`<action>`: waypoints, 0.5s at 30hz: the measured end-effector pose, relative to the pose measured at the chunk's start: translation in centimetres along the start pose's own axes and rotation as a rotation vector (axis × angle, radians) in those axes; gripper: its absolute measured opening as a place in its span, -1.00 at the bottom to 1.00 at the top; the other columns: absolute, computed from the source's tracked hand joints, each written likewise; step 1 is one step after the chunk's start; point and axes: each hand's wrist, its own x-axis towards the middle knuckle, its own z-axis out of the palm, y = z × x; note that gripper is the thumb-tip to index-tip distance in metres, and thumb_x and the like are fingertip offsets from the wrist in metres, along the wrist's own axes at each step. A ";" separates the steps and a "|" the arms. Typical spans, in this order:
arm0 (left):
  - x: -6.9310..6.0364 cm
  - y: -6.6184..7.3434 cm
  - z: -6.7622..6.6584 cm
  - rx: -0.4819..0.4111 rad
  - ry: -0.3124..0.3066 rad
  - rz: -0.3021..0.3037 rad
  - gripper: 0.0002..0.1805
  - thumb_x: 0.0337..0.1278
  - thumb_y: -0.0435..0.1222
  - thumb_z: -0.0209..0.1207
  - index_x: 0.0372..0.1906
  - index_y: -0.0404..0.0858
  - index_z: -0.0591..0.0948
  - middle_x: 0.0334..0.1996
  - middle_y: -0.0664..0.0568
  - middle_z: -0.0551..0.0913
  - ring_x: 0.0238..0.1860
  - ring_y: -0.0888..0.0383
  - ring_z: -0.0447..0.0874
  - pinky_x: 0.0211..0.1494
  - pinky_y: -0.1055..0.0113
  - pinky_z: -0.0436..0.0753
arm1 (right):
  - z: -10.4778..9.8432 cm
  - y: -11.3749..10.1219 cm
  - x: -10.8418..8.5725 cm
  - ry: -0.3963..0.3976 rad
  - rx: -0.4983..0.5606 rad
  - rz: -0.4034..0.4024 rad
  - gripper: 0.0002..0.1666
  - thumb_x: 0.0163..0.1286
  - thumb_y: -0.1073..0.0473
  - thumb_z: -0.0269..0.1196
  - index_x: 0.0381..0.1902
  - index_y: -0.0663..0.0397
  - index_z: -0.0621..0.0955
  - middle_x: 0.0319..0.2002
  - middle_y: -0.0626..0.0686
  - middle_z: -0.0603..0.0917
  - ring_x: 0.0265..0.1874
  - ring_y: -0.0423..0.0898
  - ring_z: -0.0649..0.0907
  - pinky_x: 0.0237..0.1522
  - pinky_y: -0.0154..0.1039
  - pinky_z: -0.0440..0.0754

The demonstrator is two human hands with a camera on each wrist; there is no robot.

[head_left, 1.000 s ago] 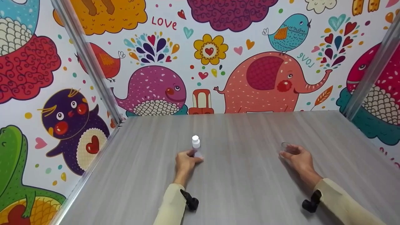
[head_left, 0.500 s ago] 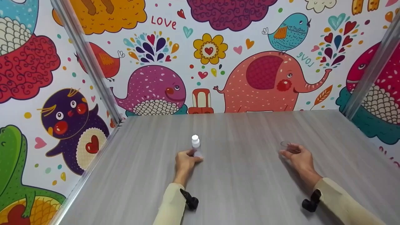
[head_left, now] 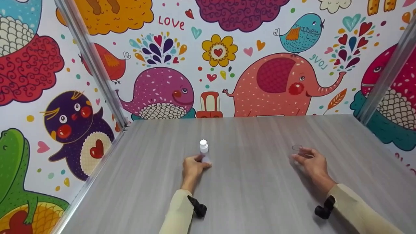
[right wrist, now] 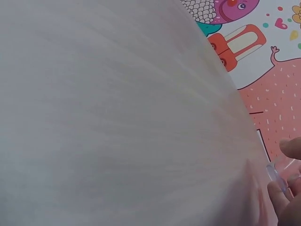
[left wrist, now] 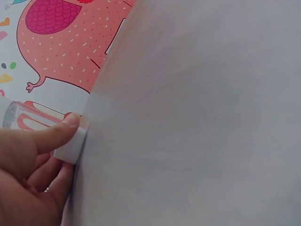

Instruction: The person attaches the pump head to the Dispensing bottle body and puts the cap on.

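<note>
A small bottle (head_left: 203, 149) with a white top stands upright on the table, its lower part partly hidden by fingers. My left hand (head_left: 192, 168) grips it low down, thumb on the near side. In the left wrist view, the same bottle (left wrist: 70, 147) shows a white section near the table and a clear part above the left hand (left wrist: 33, 160). On the right, a small clear cup (head_left: 296, 148) is held between thumb and fingers of my right hand (head_left: 313, 164). The right wrist view catches only the clear cup's edge (right wrist: 277, 180) beside the right hand (right wrist: 289, 193).
The grey wood-grain table (head_left: 250, 182) spans the space between and around both hands. Behind it rises a wall (head_left: 214, 74) printed with cartoon animals. Metal posts (head_left: 92, 65) stand at the back corners. Black wrist cameras (head_left: 200, 210) sit on the cream sleeves (head_left: 178, 208).
The right hand and the clear cup have shifted very slightly, the cup's rim standing a little higher in the head view. The left hand and bottle stay where they were.
</note>
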 end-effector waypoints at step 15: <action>0.2 0.0 0.1 0.001 0.007 0.016 -0.55 -0.29 -0.42 0.53 -0.11 -0.36 0.76 -0.08 -0.25 0.78 0.01 -0.07 0.75 0.13 0.09 0.63 | 0.6 -1.0 -0.3 0.031 -0.072 -0.091 -0.43 0.27 0.19 0.40 0.19 0.25 0.52 0.12 0.29 0.65 -0.32 -0.61 0.49 -0.23 -0.66 0.46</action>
